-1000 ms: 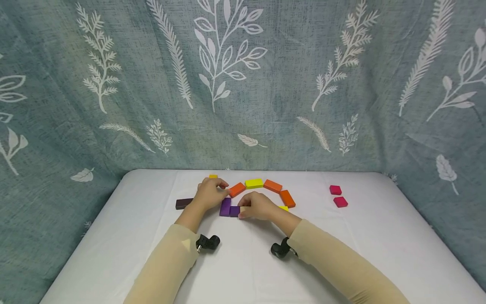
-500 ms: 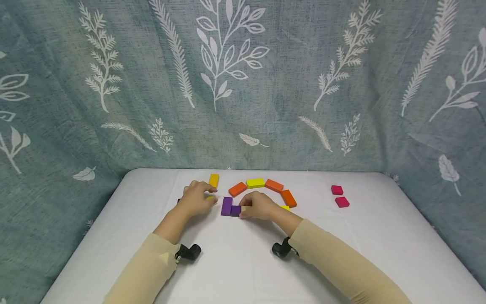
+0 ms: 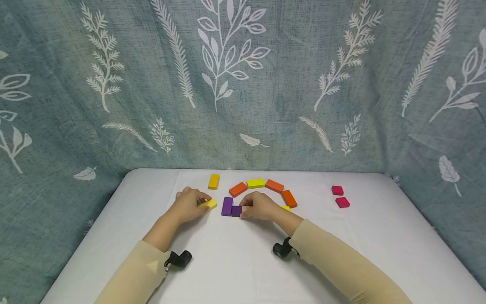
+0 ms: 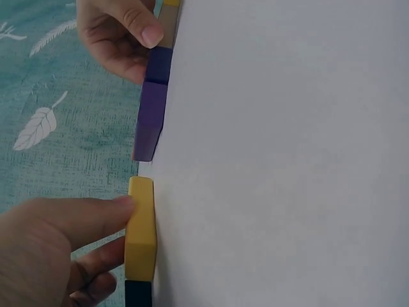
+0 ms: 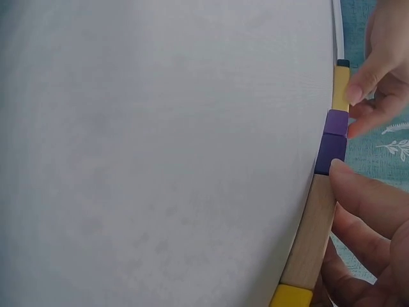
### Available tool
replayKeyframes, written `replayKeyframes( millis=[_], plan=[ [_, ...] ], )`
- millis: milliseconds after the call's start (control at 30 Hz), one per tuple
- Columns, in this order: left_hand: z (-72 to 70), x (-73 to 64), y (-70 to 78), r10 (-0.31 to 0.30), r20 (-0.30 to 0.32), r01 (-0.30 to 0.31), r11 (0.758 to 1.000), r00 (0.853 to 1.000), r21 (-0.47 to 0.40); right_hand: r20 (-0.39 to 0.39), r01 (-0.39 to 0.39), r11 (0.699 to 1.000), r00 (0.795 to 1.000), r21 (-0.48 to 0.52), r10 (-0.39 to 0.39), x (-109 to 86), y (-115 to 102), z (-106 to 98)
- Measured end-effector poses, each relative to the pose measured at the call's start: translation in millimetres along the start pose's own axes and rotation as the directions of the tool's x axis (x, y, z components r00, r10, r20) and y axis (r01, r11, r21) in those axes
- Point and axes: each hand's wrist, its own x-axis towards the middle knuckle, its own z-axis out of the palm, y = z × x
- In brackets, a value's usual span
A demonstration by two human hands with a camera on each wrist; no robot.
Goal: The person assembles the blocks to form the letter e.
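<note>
My left hand [image 3: 186,205] pinches a yellow block [image 3: 210,204] lying on the white tabletop, thumb and fingers at its sides. Beyond that block's end, in the left wrist view, a dark block [image 4: 138,293] shows; in the head view my hand covers it. Just right of the yellow block stand a purple block [image 3: 227,207] and a shorter dark purple block [image 3: 236,211], side by side. My right hand [image 3: 258,207] grips a plain wooden block [image 5: 308,230], thumb tip right at its joint with the dark purple one. Another yellow block [image 5: 292,296] adjoins its other end.
Behind my right hand, an arc holds an orange block [image 3: 238,189], a yellow-green block [image 3: 256,183] and two more orange blocks [image 3: 274,185]. A deep yellow block [image 3: 214,181] lies back left, and two red blocks [image 3: 339,196] lie right. A patterned cloth [image 3: 243,84] hangs behind.
My left hand has moved left, away from the purple and orange blocks, and now pinches the yellow block. The deep yellow block behind it has come into full view. My right hand stays put.
</note>
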Motion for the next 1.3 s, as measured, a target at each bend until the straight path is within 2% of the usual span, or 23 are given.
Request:
replayKeyframes(
  millis=[333, 500, 733, 933, 1133, 1300],
  plan=[
    [-1.9, -19.7, 9.3, 0.043, 0.028, -0.044, 0.998, 0.999, 0.050, 0.000, 0.008, 1.000, 1.000, -0.003, -0.008, 0.6, 1.0, -0.6],
    [-3.7, -25.9, 12.3, 0.050, 0.045, -0.051, 0.998, 0.998, 0.036, 0.008, 0.012, 1.000, 1.000, 0.007, -0.012, 0.9, 2.7, -1.5],
    [-15.4, -34.1, 8.7, 0.045, 0.156, -0.041, 0.999, 0.987, -0.028, 0.014, 0.022, 1.000, 1.000, -0.015, -0.022, -2.3, 7.8, -8.8],
    [-17.3, -35.9, 6.7, 0.045, 0.229, -0.030, 0.997, 0.972, -0.069, 0.026, 0.012, 0.998, 1.000, -0.053, -0.011, -4.4, 13.4, -13.1],
    [-11.6, -35.2, 9.6, 0.009, 0.228, 0.014, 0.995, 0.974, -0.096, 0.025, 0.007, 0.999, 1.000, -0.047, -0.006, -7.2, 12.7, -15.1],
    [-6.0, -36.2, 16.9, 0.018, 0.212, 0.003, 0.995, 0.977, -0.097, 0.025, 0.005, 0.999, 1.000, -0.054, -0.004, -7.0, 13.0, -16.2]
  ],
)
